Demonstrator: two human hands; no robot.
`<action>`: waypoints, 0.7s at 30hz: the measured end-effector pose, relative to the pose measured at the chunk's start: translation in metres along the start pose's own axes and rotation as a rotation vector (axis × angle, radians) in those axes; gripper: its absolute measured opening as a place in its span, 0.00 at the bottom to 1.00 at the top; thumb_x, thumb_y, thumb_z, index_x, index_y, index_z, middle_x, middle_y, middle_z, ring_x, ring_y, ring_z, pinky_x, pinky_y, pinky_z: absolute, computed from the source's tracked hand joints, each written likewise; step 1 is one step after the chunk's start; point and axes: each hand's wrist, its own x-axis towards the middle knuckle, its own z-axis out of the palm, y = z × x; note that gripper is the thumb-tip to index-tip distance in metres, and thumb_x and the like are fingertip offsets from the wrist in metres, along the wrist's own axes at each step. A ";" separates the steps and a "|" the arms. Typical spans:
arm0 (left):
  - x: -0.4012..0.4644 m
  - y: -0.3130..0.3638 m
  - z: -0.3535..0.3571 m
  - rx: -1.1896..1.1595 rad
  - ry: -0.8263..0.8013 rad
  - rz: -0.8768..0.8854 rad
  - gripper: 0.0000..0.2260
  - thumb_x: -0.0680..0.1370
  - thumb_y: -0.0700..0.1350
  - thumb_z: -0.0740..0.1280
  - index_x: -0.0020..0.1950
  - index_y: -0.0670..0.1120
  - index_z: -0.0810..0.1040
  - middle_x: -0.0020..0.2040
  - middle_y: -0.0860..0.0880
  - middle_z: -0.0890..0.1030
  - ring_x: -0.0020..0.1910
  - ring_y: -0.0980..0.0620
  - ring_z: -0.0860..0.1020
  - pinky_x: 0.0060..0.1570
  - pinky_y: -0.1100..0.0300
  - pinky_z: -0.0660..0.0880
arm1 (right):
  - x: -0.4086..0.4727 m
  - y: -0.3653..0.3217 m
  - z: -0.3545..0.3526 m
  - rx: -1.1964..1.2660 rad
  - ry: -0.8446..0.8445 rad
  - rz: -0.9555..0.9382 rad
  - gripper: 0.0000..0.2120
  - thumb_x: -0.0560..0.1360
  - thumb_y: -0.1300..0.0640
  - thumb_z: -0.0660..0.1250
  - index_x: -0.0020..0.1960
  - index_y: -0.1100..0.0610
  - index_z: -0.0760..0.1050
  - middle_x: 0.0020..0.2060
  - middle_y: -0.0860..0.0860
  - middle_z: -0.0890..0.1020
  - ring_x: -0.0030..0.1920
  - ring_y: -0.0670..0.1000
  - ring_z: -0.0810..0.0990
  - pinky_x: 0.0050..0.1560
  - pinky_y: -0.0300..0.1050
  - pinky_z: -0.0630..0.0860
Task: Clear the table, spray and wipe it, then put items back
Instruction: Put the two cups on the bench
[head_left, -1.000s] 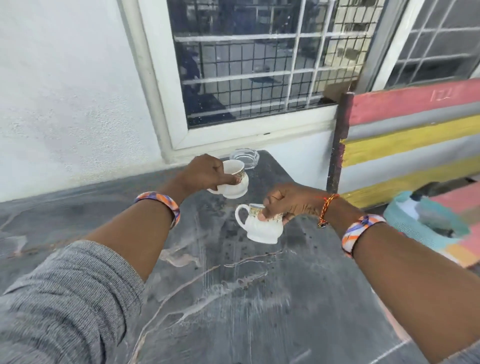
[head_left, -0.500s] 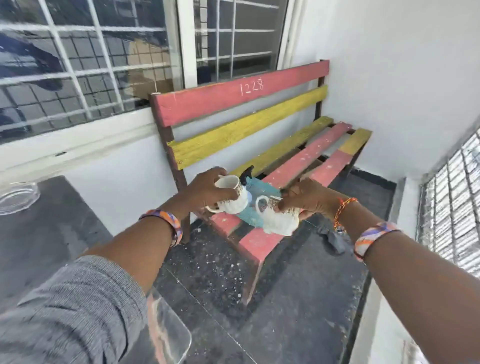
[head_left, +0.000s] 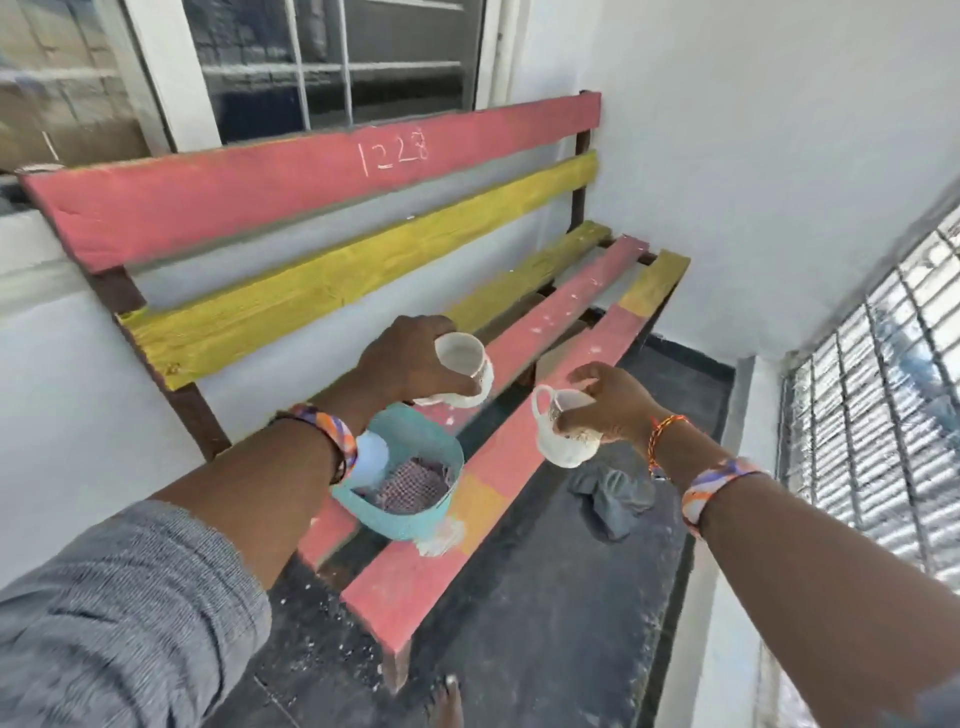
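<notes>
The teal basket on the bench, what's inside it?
Inside the teal basket lies a checked cloth, with something pale blue beside it. The left forearm covers that side.

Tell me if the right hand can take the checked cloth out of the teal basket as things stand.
Probably not: the right hand is gripping the white jug. The checked cloth lies uncovered in the teal basket, so the way looks free once the jug is set down.

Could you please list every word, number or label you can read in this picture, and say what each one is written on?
"1228": handwritten in white on the top red slat of the bench backrest.
Gold pattern on the jug in the right hand: too blurred to tell if it includes lettering.
No other text is visible.
</notes>
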 end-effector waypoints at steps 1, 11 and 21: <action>0.023 -0.002 0.006 0.001 -0.011 -0.024 0.25 0.59 0.55 0.77 0.52 0.47 0.78 0.51 0.47 0.82 0.50 0.46 0.79 0.49 0.51 0.77 | 0.025 0.000 -0.004 -0.041 -0.011 -0.001 0.30 0.63 0.60 0.77 0.63 0.57 0.72 0.57 0.56 0.77 0.54 0.56 0.76 0.52 0.44 0.74; 0.159 -0.054 0.073 0.039 -0.056 -0.287 0.29 0.62 0.51 0.75 0.61 0.48 0.71 0.56 0.44 0.75 0.54 0.43 0.75 0.48 0.55 0.72 | 0.208 0.003 -0.008 -0.269 -0.081 -0.041 0.25 0.62 0.56 0.78 0.57 0.59 0.77 0.54 0.57 0.80 0.54 0.57 0.78 0.54 0.48 0.75; 0.243 -0.107 0.153 -0.012 0.000 -0.712 0.27 0.63 0.50 0.76 0.61 0.51 0.74 0.57 0.45 0.78 0.54 0.44 0.76 0.47 0.56 0.72 | 0.375 0.071 0.035 -0.376 -0.544 0.116 0.21 0.78 0.66 0.60 0.70 0.68 0.62 0.69 0.63 0.67 0.68 0.59 0.68 0.38 0.26 0.73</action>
